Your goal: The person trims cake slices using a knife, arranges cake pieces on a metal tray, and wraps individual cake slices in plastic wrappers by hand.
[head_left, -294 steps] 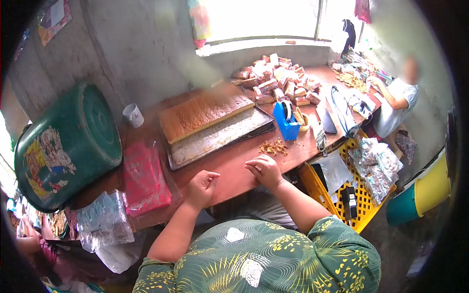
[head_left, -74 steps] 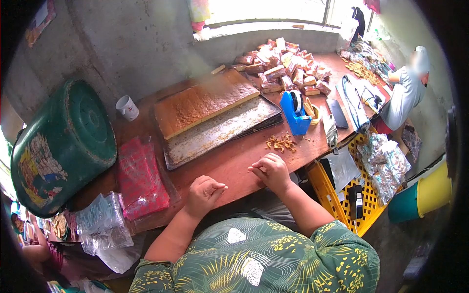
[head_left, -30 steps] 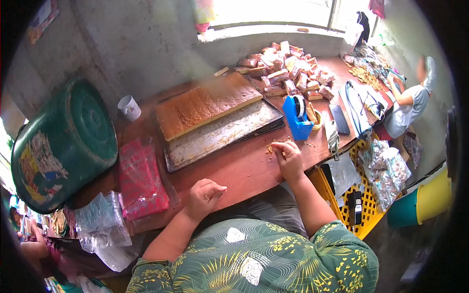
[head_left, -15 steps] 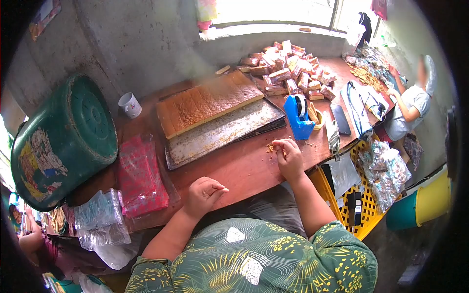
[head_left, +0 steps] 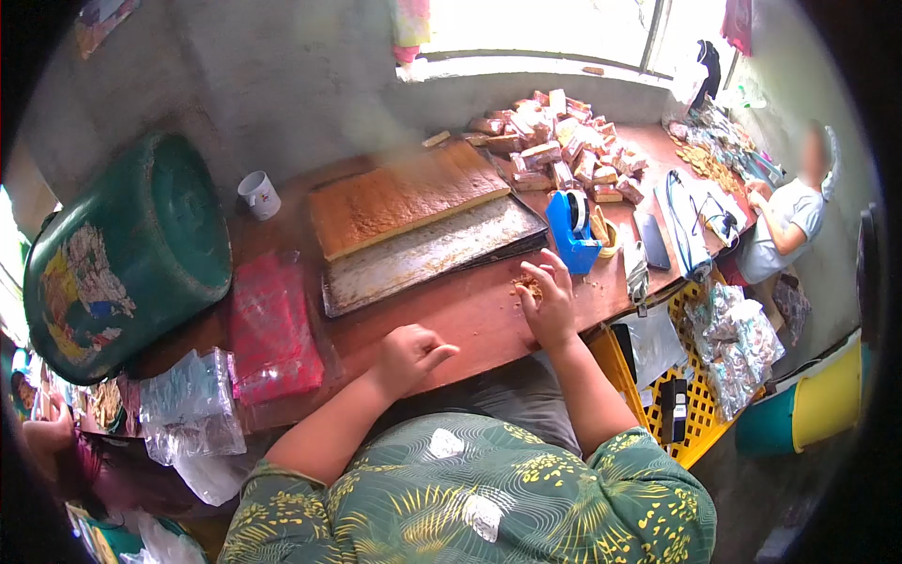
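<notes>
My left hand [head_left: 411,357] is loosely curled over the table's front edge, its thumb pointing right, and nothing shows in it. Farther right, my right hand [head_left: 550,303] is raised with its fingers apart, beside a small heap of brown crumbs [head_left: 526,285]. Behind both hands lies a brown slab of cake [head_left: 404,202], partly on a stained metal tray [head_left: 432,254]. A blue tape dispenser [head_left: 571,235] stands just beyond my right hand. Many wrapped bars [head_left: 564,146] are piled at the back of the table.
Left are a green tub [head_left: 132,258], a white mug [head_left: 259,195], red plastic bags [head_left: 274,329] and clear bags [head_left: 191,399]. A phone [head_left: 650,241] lies right. A yellow crate [head_left: 700,414] with packets stands below. A person [head_left: 789,221] sits at the right; another is partly visible left.
My right hand has opened from a pinch near the crumbs, its fingers now spread. My left hand has moved slightly right and up, and its fingers are more curled. The view has shifted slightly.
</notes>
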Tool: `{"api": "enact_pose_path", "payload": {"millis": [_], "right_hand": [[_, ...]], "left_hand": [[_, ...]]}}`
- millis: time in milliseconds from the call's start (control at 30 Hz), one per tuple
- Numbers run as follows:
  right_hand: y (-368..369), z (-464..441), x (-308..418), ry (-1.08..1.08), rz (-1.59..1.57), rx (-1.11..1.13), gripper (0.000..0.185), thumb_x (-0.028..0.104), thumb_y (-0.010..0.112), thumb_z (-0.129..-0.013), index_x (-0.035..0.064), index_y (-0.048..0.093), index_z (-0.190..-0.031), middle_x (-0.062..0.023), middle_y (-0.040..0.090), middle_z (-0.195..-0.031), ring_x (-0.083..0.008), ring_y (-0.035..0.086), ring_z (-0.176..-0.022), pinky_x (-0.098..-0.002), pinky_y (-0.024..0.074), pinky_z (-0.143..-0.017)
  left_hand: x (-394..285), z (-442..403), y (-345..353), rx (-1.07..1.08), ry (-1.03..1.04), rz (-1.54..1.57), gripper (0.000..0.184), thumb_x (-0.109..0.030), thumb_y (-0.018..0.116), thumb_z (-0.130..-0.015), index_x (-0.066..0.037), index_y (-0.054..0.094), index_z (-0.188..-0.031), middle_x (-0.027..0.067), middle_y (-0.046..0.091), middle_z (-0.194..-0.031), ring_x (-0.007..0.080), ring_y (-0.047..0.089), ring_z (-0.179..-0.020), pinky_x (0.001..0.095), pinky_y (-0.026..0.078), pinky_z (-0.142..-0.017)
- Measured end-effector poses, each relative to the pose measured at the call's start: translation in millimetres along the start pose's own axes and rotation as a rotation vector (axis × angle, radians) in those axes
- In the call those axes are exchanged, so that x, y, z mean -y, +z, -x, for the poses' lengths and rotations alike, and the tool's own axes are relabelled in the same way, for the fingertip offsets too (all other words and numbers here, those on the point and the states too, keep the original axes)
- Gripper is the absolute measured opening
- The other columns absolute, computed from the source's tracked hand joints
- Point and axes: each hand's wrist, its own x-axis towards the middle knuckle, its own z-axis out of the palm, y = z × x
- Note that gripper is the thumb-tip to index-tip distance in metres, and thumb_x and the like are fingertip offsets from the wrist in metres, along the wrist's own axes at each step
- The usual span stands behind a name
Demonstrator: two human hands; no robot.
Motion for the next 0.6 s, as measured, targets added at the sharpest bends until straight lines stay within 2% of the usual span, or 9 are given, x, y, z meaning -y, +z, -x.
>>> {"api": "enact_pose_path", "payload": {"millis": [100,133,200,267,333,433,500,533,600], "right_hand": [[0.7,9.0,-5.3,0.255,-0.234,0.128,0.014,0.012,0.073,-0.094,0.0071,0.076,-0.107,-0.0102,0.072,-0.087,-0.0249,0.069,-0.078,-0.0402,0.0569,-0.079],[4.4,10.9,-15.3,0.055,-0.141,0.131,0.013,0.012,0.073,-0.094,0.0064,0.076,-0.105,-0.0113,0.073,-0.09,-0.0248,0.07,-0.078,-0.0424,0.0569,-0.076],[-3.5,17.9,-25.2,0.062,0.138,0.334,0.015,0.013,0.074,-0.093,0.0068,0.076,-0.106,-0.0118,0.074,-0.094,-0.0263,0.071,-0.08,-0.0423,0.0568,-0.081],[-4.5,17.0,-30.0,-0.132,0.164,0.212,0.009,0.015,0.075,-0.091,0.0073,0.076,-0.096,-0.0116,0.072,-0.085,-0.0299,0.069,-0.077,-0.0427,0.0542,-0.084],[-2.0,3.1,-1.7,-0.136,0.12,-0.037,0.01,0.02,0.074,-0.092,0.0104,0.075,-0.087,-0.0098,0.069,-0.075,-0.0308,0.068,-0.075,-0.0435,0.0521,-0.085],[5.8,0.2,-6.5,0.044,0.009,-0.039,0.011,0.022,0.077,-0.089,0.0112,0.074,-0.087,-0.0094,0.071,-0.081,-0.0313,0.068,-0.084,-0.0435,0.0511,-0.084],[-10.5,6.9,-9.7,0.291,0.057,0.352,0.013,0.02,0.078,-0.088,0.0104,0.075,-0.096,-0.0109,0.074,-0.093,-0.0324,0.069,-0.094,-0.0431,0.0521,-0.086],[-15.3,4.5,-9.2,0.2,0.185,0.458,0.018,0.02,0.078,-0.088,0.0087,0.074,-0.102,-0.0113,0.074,-0.101,-0.0342,0.067,-0.104,-0.0433,0.0531,-0.085],[-17.5,-2.8,17.1,-0.02,-0.081,0.171,0.019,0.02,0.074,-0.093,0.0047,0.072,-0.103,-0.0145,0.072,-0.107,-0.0342,0.067,-0.105,-0.0428,0.0538,-0.089]], "left_hand": [[-19.8,-36.1,19.9,-0.058,0.054,0.143,0.021,-0.019,0.072,-0.095,-0.007,0.075,-0.111,0.0138,0.076,-0.102,0.0366,0.071,-0.094,0.043,0.057,-0.085],[-24.8,-48.7,24.7,-0.058,0.099,0.148,0.028,-0.02,0.072,-0.095,-0.004,0.072,-0.118,0.016,0.073,-0.111,0.036,0.069,-0.103,0.042,0.054,-0.092],[-32.5,-71.6,34.4,-0.057,0.192,0.16,0.043,-0.02,0.073,-0.095,0.0,0.064,-0.132,0.0204,0.067,-0.129,0.0348,0.064,-0.122,0.04,0.049,-0.107],[-37.3,-86.0,46.3,-0.016,0.112,0.193,0.05,-0.02,0.074,-0.095,0.001,0.059,-0.138,0.0211,0.06,-0.139,0.0316,0.058,-0.131,0.0397,0.044,-0.113],[-42.9,-99.6,56.6,0.076,-0.037,0.406,0.059,-0.024,0.071,-0.099,0.003,0.05,-0.147,0.0201,0.054,-0.148,0.027,0.051,-0.139,0.0394,0.039,-0.118],[-51.6,-108.9,64.0,0.149,-0.179,0.901,0.065,-0.031,0.066,-0.104,0.002,0.041,-0.154,0.0181,0.052,-0.15,0.0261,0.047,-0.141,0.0387,0.037,-0.119],[-43.9,-112.6,73.5,0.099,-0.277,0.927,0.07,-0.035,0.062,-0.106,0.002,0.033,-0.158,0.0156,0.047,-0.153,0.0231,0.043,-0.143,0.0384,0.034,-0.12],[-56.4,-113.5,58.4,0.113,-0.354,0.985,0.072,-0.036,0.062,-0.106,0.002,0.032,-0.159,0.0148,0.046,-0.154,0.0223,0.042,-0.144,0.038,0.033,-0.121],[-65.7,-113.5,45.4,0.09,-0.458,1.155,0.073,-0.04,0.059,-0.106,0.002,0.032,-0.158,0.0129,0.046,-0.153,0.0212,0.042,-0.143,0.0382,0.031,-0.121]]}}
